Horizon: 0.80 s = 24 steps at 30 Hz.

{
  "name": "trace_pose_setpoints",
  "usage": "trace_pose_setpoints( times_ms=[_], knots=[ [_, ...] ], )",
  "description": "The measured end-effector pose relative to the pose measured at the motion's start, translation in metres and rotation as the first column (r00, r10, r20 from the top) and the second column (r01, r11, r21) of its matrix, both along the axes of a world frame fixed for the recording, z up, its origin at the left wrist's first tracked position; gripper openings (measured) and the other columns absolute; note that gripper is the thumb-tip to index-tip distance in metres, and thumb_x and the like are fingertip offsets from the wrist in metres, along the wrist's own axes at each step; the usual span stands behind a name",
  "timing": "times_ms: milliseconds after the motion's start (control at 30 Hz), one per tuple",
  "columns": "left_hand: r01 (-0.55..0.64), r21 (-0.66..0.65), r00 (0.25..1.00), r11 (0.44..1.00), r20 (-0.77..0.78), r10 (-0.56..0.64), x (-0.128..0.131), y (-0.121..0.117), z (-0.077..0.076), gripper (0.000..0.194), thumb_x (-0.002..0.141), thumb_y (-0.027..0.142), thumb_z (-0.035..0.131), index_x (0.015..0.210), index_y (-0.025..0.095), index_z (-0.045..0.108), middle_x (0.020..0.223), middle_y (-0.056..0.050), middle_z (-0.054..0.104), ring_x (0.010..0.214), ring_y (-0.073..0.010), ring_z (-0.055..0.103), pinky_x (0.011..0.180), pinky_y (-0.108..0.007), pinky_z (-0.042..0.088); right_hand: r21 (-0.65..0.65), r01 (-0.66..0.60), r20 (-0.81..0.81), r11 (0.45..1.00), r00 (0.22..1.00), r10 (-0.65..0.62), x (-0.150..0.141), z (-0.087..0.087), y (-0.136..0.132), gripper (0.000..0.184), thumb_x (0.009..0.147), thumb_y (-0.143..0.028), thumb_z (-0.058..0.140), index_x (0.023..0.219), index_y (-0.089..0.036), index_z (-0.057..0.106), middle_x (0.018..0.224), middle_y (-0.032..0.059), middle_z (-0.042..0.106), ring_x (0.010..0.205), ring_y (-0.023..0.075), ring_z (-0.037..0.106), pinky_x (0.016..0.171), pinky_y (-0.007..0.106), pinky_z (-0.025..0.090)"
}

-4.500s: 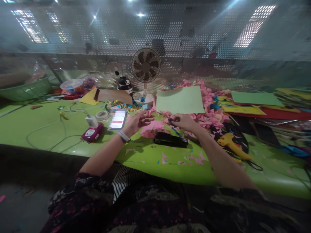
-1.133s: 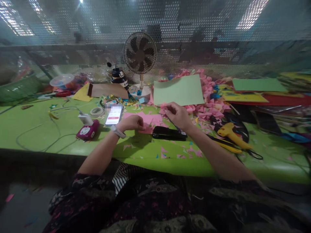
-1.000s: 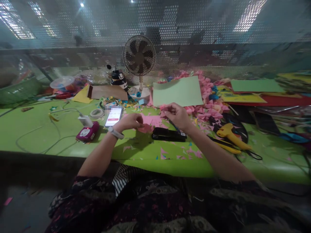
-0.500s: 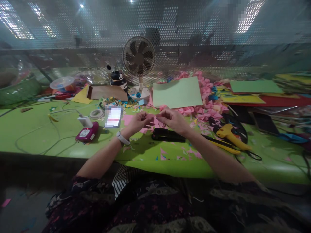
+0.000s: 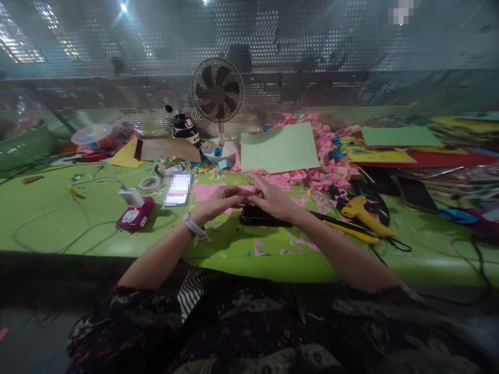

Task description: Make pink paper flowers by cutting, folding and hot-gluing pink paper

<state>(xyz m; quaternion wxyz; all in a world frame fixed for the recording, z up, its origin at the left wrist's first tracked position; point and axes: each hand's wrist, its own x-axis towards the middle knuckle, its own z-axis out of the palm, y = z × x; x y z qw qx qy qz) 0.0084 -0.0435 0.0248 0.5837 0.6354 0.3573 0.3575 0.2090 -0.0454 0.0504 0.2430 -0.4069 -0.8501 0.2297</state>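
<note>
My left hand and my right hand meet over the middle of the green table. Between their fingertips is a small piece of pink paper, partly covered by the fingers. Both hands are closed on it. Just below my right hand lies a black stapler-like tool, partly hidden by that hand. Flat pink paper lies beyond my left hand. Small pink scraps are scattered on the table nearer to me.
A pale green sheet leans against a heap of pink paper pieces. A fan stands behind. To the left are a lit phone, a tape roll and a purple power box; to the right, a yellow glue gun.
My fingertips have come together around the pink paper, and my right hand has shifted slightly left and down. The whole view has turned a little to the right.
</note>
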Motion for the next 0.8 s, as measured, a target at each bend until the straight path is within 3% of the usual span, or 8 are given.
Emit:
trace_pose_setpoints(
  times_ms=[167, 367, 567, 800],
  knots=[
    [-0.083, -0.007, 0.994, 0.997, 0.066, 0.083, 0.006, 0.001, -0.005, 0.046, 0.077, 0.056, 0.074, 0.093, 0.013, 0.069, 0.088, -0.007, 0.076, 0.083, -0.017, 0.073, 0.087, -0.034, 0.057, 0.037, -0.008, -0.026, 0.999, 1.0, 0.009, -0.001, 0.004, -0.005, 0.064, 0.093, -0.024, 0.054, 0.152, -0.015, 0.032, 0.079, 0.0028, 0.067, 0.068, 0.0176, 0.059, 0.067, 0.031, 0.045],
    [-0.11, 0.035, 0.988, 0.993, 0.113, 0.105, 0.003, 0.0, 0.0, 0.049, 0.084, 0.046, 0.071, 0.121, 0.017, 0.057, 0.1, -0.009, 0.075, 0.096, -0.0212, 0.073, 0.079, -0.032, 0.06, -0.05, 0.087, -0.225, 0.995, 0.97, -0.097, 0.001, 0.003, 0.0, 0.062, 0.089, -0.038, 0.063, 0.142, -0.012, 0.043, 0.084, 0.0041, 0.065, 0.072, 0.0175, 0.062, 0.067, 0.031, 0.049],
    [0.03, 0.009, 0.988, 1.0, 0.151, -0.031, -0.004, 0.0, 0.002, 0.057, 0.084, 0.036, 0.073, 0.133, 0.021, 0.048, 0.111, -0.011, 0.073, 0.107, -0.0238, 0.071, 0.085, -0.034, 0.059, -0.074, 0.063, -0.259, 0.995, 0.963, -0.08, 0.005, 0.002, 0.004, 0.05, 0.087, -0.04, 0.066, 0.129, -0.016, 0.052, 0.078, 0.0006, 0.064, 0.067, 0.0158, 0.062, 0.063, 0.029, 0.049],
    [0.111, 0.012, 0.987, 0.994, 0.114, -0.112, -0.006, -0.002, 0.009, 0.05, 0.083, 0.03, 0.075, 0.127, 0.02, 0.055, 0.111, -0.011, 0.072, 0.103, -0.0219, 0.071, 0.086, -0.034, 0.058, -0.037, -0.002, -0.167, 0.999, 0.986, -0.004, 0.007, 0.008, 0.005, 0.044, 0.086, -0.028, 0.067, 0.126, -0.014, 0.057, 0.081, 0.0036, 0.066, 0.069, 0.0152, 0.061, 0.066, 0.029, 0.05]
  ],
)
